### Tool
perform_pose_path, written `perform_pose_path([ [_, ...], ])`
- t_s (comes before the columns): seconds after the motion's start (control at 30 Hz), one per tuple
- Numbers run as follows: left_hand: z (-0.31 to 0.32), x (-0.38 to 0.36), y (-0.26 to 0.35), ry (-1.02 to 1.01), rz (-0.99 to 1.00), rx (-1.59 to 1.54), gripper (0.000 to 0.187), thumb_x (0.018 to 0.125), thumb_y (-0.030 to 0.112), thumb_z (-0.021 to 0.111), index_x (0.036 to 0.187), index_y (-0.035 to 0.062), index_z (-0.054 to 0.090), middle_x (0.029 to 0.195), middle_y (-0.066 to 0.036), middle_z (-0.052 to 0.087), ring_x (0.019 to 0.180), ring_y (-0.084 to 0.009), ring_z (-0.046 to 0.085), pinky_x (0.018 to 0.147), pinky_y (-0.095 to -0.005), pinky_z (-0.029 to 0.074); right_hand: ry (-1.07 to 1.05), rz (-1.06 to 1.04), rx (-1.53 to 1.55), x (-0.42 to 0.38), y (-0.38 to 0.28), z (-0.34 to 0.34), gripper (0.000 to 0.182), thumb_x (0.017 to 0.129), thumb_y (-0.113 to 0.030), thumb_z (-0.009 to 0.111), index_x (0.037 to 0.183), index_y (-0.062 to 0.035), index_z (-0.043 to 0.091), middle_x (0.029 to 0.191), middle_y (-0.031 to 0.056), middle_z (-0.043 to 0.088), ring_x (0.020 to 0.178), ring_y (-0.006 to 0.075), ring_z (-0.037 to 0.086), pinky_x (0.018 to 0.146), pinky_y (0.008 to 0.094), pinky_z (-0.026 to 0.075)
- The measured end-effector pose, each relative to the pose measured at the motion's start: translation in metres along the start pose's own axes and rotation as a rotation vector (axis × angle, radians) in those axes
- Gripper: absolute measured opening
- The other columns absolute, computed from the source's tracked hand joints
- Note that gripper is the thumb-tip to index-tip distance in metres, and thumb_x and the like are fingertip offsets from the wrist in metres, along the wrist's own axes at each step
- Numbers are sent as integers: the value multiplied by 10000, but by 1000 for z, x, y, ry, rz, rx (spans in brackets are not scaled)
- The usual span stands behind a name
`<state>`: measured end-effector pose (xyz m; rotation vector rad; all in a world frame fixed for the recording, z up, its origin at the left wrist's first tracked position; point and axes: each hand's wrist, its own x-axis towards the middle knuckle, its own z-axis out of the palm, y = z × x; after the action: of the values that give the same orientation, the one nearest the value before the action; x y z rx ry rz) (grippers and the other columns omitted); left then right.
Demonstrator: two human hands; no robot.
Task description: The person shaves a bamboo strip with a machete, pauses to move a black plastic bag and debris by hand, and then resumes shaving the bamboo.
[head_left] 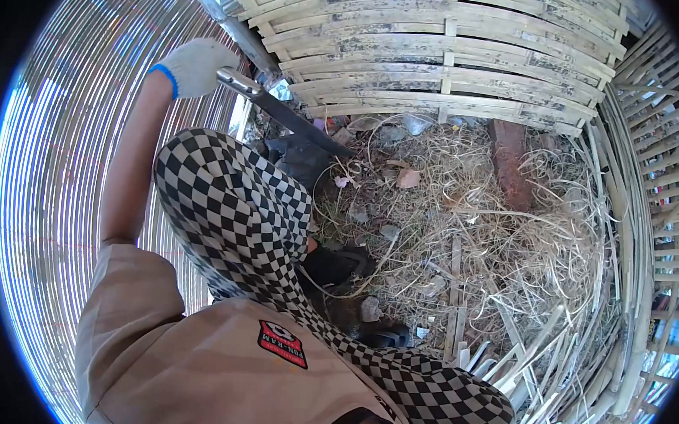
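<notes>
- Nearest, from 9 round to 5 o'clock of the view, are the person's shirt (193,369) and checked trousers (240,199), knees bent and spread.
- Just off the centre, toward 6 o'clock, a dark sandal (335,264) rests on the ground (433,182).
- Between 10 and 11 o'clock, past the upper knee, the gloved left hand (196,68) grips the knife (298,125) by its handle. The right hand is out of view, so its state cannot be told.
- The knife lies at 11 o'clock, its blade slanting toward 4 o'clock over the ground; whether the tip touches is unclear.
- The step in hand seems to be knife work, with no workpiece visible against the blade. The next move would call for a firm grip and an edge kept clear of knee and foot.
- Loose strips (534,376) pile up at 4 o'clock; curly shavings litter the ground.
- Farther out: a reddish block (512,167) past 2 o'clock and a woven panel (440,56) at 1.
</notes>
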<state>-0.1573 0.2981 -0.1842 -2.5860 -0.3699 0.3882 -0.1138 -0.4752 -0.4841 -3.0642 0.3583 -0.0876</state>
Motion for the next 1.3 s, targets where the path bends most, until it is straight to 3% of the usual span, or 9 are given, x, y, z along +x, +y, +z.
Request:
perform_pose_path([
  [0.13, 3, 16, 12, 28, 39, 37, 139, 784, 16, 632, 906, 65, 680, 932, -156, 709, 981, -370, 677, 897, -498, 522, 22, 35, 1, -7, 7, 0, 348, 920, -349, 751, 1093, -47, 765, 1035, 93, 775, 946, 266, 738, 813, 389, 595],
  [0.17, 9, 13, 11, 153, 87, 23, 197, 761, 0, 617, 931, 65, 694, 942, -158, 711, 988, -373, 677, 909, -497, 525, 28, 41, 3, -8, 8, 0, 348, 919, -351, 752, 1091, -48, 766, 1032, 93, 775, 942, 265, 738, 810, 389, 595],
  [0.27, 4, 15, 14, 30, 69, 34, 193, 769, 1, 613, 933, 64, 694, 942, -160, 713, 995, -378, 675, 913, -494, 525, 39, 46, -7, -10, 12, 0, 351, 917, -356, 755, 1087, -50, 769, 1025, 93, 776, 931, 265, 738, 801, 388, 594],
  [0.47, 15, 8, 17, 115, 105, 21, 165, 776, 0, 606, 909, 63, 680, 923, -155, 715, 984, -379, 677, 902, -496, 525, 69, 70, -20, -18, 19, -1, 355, 912, -368, 762, 1077, -54, 774, 1010, 92, 778, 908, 263, 739, 783, 387, 593],
  [0.57, 8, 7, 22, 29, 90, 30, 154, 779, 11, 615, 908, 67, 680, 921, -154, 715, 974, -375, 679, 898, -494, 525, 80, 85, -21, -22, 22, -3, 358, 909, -373, 765, 1073, -55, 776, 1002, 91, 778, 897, 262, 739, 773, 387, 592],
  [1.3, 12, 1, 24, -34, 20, 4, 167, 768, -12, 647, 916, 59, 675, 947, -150, 709, 993, -374, 671, 901, -496, 517, 175, 147, -92, -32, 42, -17, 376, 890, -415, 787, 1039, -69, 795, 947, 88, 784, 813, 255, 741, 707, 383, 587],
])
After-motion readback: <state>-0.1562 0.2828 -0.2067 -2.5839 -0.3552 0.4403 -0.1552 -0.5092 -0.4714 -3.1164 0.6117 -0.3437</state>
